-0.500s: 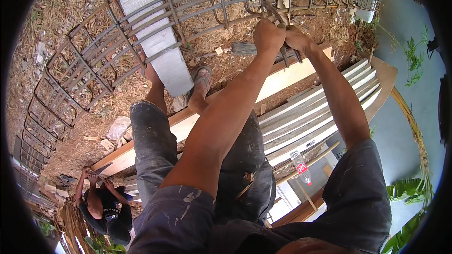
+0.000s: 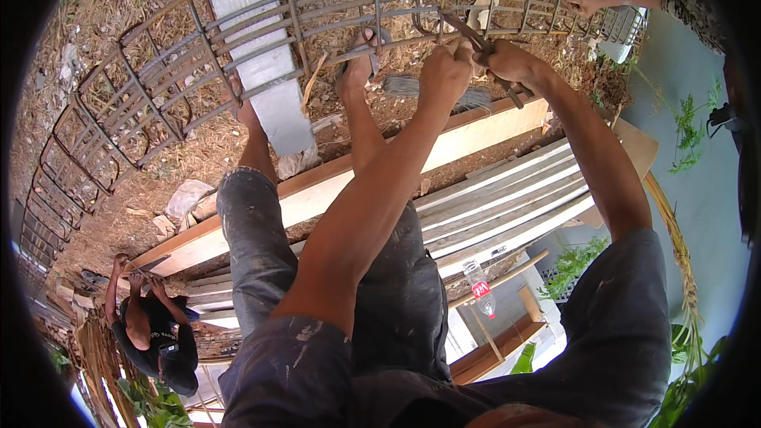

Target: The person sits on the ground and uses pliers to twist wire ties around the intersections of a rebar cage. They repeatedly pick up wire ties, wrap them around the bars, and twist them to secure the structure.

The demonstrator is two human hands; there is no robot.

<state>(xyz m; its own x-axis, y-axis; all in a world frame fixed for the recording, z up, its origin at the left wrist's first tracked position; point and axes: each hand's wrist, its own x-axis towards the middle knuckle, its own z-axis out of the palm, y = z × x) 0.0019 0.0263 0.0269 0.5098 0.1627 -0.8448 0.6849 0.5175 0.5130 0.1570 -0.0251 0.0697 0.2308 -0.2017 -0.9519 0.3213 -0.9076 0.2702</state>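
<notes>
- Rebar cage (image 2: 295, 20): long ladder of dark, ribby steel bars with bent cross-ties, across the upper view, over a pale, rough slab (image 2: 273, 111).
- Pincers (image 2: 468, 32): dull dark metal, head at a bar crossing; right hand (image 2: 511, 62) clamped around them.
- Left hand (image 2: 448, 71): fingers curled, just beside; cannot tell what they enclose.
- Risk: weak bite or sideways twist could let the head slip, knocking knuckles on steel.
- Risk: foot (image 2: 357, 71) near the bars could be pinched should the cage shift.
- Wire bundle (image 2: 402, 85): grey, fine-stranded, brushlike.

Dark short sleeves (image 2: 293, 361), dark trousers (image 2: 252, 210), pale specks on both
</notes>
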